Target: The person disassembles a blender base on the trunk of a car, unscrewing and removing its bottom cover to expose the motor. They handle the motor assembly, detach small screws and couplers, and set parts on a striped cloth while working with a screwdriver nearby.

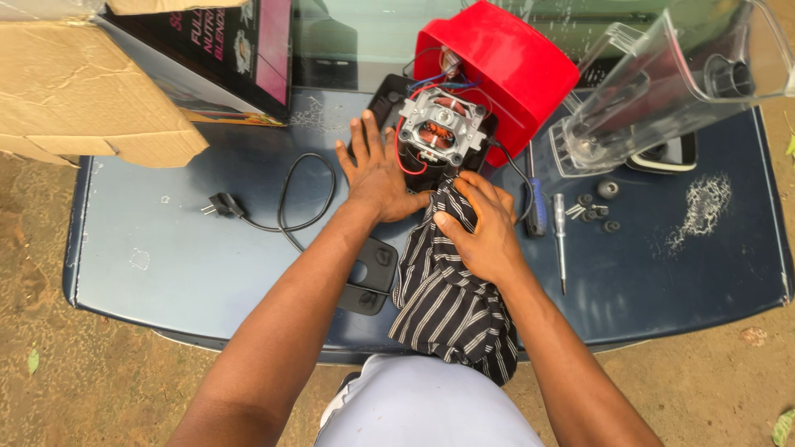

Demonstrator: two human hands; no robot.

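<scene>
At frame centre, the right hand [484, 236] pinches a soft, limp striped cloth [447, 302]; the left hand [377, 174] lies flat, fingers spread, steadying the heavy, rigid motor [439, 132]

A dark blue panel [207, 265] carries screwdrivers [561, 240], plug [222, 204], jar [662, 83].

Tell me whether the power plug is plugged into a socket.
No, the plug lies loose on the dark blue surface at the end of its black cord, with its prongs bare.

Black-and-pink box [240, 50] (upper left), probably behind brown cardboard [74, 91].
</scene>
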